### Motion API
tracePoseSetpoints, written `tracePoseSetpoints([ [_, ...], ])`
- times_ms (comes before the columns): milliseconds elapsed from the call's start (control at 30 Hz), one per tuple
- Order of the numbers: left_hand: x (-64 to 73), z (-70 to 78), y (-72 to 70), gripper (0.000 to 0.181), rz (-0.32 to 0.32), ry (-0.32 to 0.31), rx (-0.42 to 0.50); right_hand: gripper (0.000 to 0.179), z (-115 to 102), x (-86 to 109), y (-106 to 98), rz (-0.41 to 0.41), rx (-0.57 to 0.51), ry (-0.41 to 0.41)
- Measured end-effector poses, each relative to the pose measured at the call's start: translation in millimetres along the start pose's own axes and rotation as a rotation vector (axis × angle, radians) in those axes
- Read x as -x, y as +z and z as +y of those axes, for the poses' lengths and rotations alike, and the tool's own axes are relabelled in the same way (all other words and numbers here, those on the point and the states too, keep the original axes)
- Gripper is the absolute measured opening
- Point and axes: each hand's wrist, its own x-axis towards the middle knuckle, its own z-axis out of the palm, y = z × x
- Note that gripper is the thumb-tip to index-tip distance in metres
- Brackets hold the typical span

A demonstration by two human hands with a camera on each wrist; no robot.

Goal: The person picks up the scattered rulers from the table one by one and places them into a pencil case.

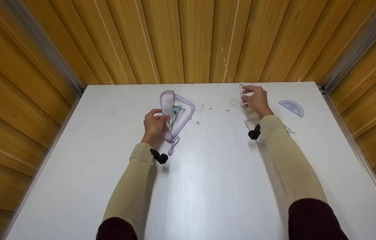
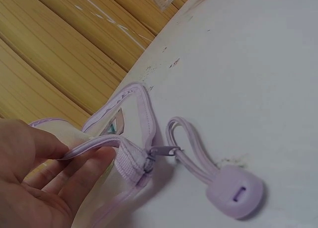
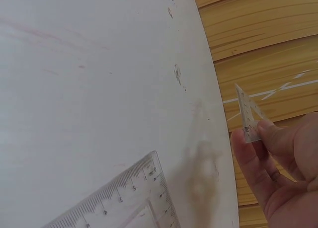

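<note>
My left hand [image 1: 154, 125] pinches the edge of a mesh zip pouch [image 1: 188, 104] with lilac trim, holding its mouth open. Inside the pouch lies a greenish, see-through triangular piece [image 1: 177, 112], partly covered by the flap. A lilac cord pull [image 2: 234, 190] hangs from the zip. Over the back right of the table, my right hand [image 1: 257, 100] pinches a clear set square [image 3: 247, 116] between thumb and fingers, raised off the surface. Beneath the right wrist lies another clear ruler-marked piece [image 3: 158, 181], partly hidden by the sleeve in the head view.
A bluish protractor [image 1: 291, 108] lies to the right of my right hand. The pointed tip of a clear piece [image 1: 289, 130] shows beside the right sleeve. Small dark marks [image 1: 202, 106] dot the white table [image 1: 191, 186]. Wood-patterned walls [image 1: 194, 40] stand behind and at both sides.
</note>
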Motion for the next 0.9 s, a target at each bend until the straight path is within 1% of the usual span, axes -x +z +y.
tracePoseSetpoints([
  [267,0.7,0.8,-0.5,0.037,-0.010,0.001,0.001,0.050,-2.9,0.8,0.0,-0.008,-0.026,0.018],
  [533,0.3,-0.4,-1.2,0.037,-0.001,0.007,0.008,0.051,-4.8,-1.6,2.1,-0.015,-0.044,0.030],
  [667,0.4,-0.9,-0.6,0.037,0.005,0.017,0.014,0.051,-7.8,-2.0,2.4,-0.021,-0.037,0.038],
  [900,2.4,0.7,-0.7,0.035,-0.016,0.012,0.040,0.051,-8.0,-3.0,3.4,-0.023,-0.023,0.024],
])
